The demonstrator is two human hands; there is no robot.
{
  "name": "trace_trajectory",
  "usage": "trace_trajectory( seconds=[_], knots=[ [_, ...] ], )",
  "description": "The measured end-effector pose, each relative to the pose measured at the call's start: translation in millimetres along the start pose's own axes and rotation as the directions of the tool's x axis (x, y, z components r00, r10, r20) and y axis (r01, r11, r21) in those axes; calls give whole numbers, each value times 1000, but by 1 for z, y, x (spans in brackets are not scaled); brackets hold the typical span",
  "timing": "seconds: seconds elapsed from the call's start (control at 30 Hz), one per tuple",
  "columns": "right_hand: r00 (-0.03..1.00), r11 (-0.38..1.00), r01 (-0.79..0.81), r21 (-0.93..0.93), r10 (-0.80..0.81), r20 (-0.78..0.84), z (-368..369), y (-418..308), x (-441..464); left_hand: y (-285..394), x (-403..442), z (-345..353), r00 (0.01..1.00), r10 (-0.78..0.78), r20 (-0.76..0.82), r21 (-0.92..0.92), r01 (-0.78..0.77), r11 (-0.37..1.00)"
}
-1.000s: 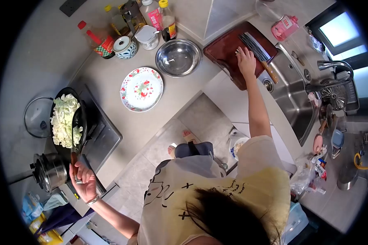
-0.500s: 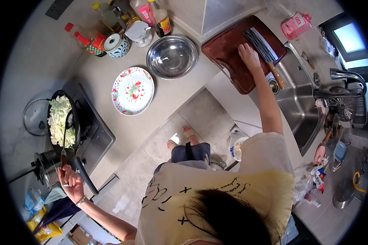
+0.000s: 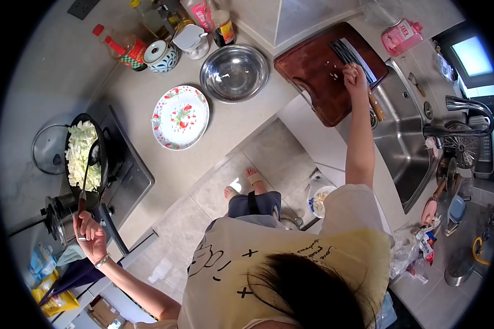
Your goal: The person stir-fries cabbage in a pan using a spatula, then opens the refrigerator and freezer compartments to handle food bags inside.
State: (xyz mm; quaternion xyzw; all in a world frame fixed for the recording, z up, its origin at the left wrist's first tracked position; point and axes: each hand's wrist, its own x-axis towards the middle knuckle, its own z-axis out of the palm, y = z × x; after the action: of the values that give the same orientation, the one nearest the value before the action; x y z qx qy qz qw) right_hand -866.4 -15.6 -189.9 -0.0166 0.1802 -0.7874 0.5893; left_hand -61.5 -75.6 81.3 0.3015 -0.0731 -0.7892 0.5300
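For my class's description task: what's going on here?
A person has the left hand on a long-handled utensil that reaches into a wok of chopped pale vegetable. The right hand, curled, is over a brown chopping board near a knife; whether it pinches anything is unclear. Small pale bits lie on the board. A plate and metal bowl stand on the counter.

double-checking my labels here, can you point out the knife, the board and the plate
knife (image 3: 358, 56), head view, on the blade
board (image 3: 306, 63), head view, on its bare top
plate (image 3: 180, 117), head view, on its patterned centre
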Motion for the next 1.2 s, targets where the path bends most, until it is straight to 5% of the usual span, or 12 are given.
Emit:
trace_trajectory(
  seconds=[0.13, 0.17, 0.2, 0.23, 0.47, 0.6, 0.63, 0.7, 0.77, 0.9, 1.07, 1.2],
  knots=[
    [996, 979, 59, -195, -72, -57, 41, 22, -13, 1, -4, 3, 996, -19, 90, -8, 19, 1000],
    [816, 792, 117, -599, -421, -397, 121, 69, -32, 4, -4, 0, 996, 56, 71, 57, -60, 997],
    [967, 877, 33, -479, -148, -206, 100, 62, -19, 0, -5, 8, 998, 55, 26, 41, -56, 998],
    [971, 931, -119, -344, 182, 158, 96, 72, -5, 0, -5, 9, 996, 54, 65, 8, -55, 998],
    [828, 642, -417, -643, 560, 23, 269, 306, 7, 3, -6, 0, 989, 30, 145, -281, 12, 960],
    [721, 604, -186, -775, 620, 310, 350, 461, 14, 5, -8, -8, 982, 66, 178, -329, -4, 944],
    [618, 596, -464, -656, 748, 242, 368, 495, 22, 4, -9, -8, 983, 85, 161, -342, -26, 939],
    [671, 655, -422, -627, 691, 270, 382, 565, 28, 3, -10, -12, 980, 86, 178, -371, -14, 929],
    [833, 647, -148, -748, 489, 258, 393, 624, 20, 4, -13, -18, 977, 94, 194, -388, -12, 921],
    [881, 247, 216, -945, 367, 297, 376, 701, 37, 8, -18, -24, 973, 116, 200, -430, -20, 902],
    [892, 99, 357, -929, 258, 370, 390, 687, 15, 12, -19, -27, 970, 105, 219, -421, -3, 907],
    [880, 438, 207, -875, 307, 362, 396, 661, 17, 12, -18, -26, 969, 83, 231, -428, 25, 903]
  ],
)
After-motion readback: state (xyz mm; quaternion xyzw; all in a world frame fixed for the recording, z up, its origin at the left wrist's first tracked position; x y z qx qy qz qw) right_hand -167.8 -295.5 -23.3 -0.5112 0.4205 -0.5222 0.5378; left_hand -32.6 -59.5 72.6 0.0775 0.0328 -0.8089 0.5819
